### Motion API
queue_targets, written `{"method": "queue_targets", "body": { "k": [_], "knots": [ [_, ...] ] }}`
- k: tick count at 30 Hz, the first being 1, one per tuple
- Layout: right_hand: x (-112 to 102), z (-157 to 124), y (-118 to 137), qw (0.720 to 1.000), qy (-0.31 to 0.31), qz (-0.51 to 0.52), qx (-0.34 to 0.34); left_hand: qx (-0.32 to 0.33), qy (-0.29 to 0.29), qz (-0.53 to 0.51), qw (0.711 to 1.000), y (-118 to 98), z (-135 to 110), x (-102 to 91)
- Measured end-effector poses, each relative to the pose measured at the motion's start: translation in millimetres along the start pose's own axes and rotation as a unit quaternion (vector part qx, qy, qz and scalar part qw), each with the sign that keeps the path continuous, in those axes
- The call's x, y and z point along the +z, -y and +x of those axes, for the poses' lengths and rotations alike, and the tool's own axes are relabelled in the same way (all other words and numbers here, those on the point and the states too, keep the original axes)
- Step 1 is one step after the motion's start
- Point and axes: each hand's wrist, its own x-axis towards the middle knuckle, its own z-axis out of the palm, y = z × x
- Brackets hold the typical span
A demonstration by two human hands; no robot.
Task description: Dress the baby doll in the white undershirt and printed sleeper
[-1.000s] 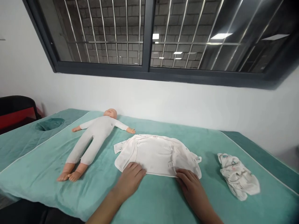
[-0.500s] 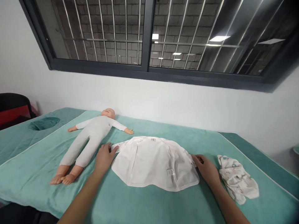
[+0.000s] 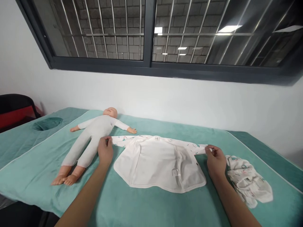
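Observation:
A white baby shirt (image 3: 156,164) lies spread open on the green bed cover (image 3: 146,208), its plain inner side up and its printed sleeves stretched out sideways. My left hand (image 3: 105,148) is closed on the end of the left sleeve, beside the doll's legs. The end of the right sleeve is pinched in my right hand (image 3: 216,160). On the left, a baby doll (image 3: 98,129) in a white bodysuit lies on its back with arms spread. A crumpled printed baby garment (image 3: 248,179) rests just right of my right hand.
A round face hole (image 3: 47,124) opens in the bed at the left. Behind the bed rises a white wall (image 3: 180,102) with a barred window (image 3: 149,34). A black and red chair (image 3: 17,110) stands at the far left.
Both hands have moved outward and away from me, pulling the shirt's sleeves out straight to the sides. The doll and the crumpled garment lie as before.

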Motion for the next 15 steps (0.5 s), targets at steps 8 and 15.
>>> {"method": "queue_targets", "body": {
  "k": [8, 15],
  "knots": [
    [-1.1, -9.6, 10.2, 0.967, 0.043, -0.176, -0.179, 0.060, 0.042, 0.036, 0.997, -5.5, -7.2, -4.4],
    [10.1, -20.5, 10.5, 0.889, 0.278, -0.304, -0.200, 0.067, 0.158, 0.112, 0.979, -7.3, -12.4, 4.3]
  ]
}}
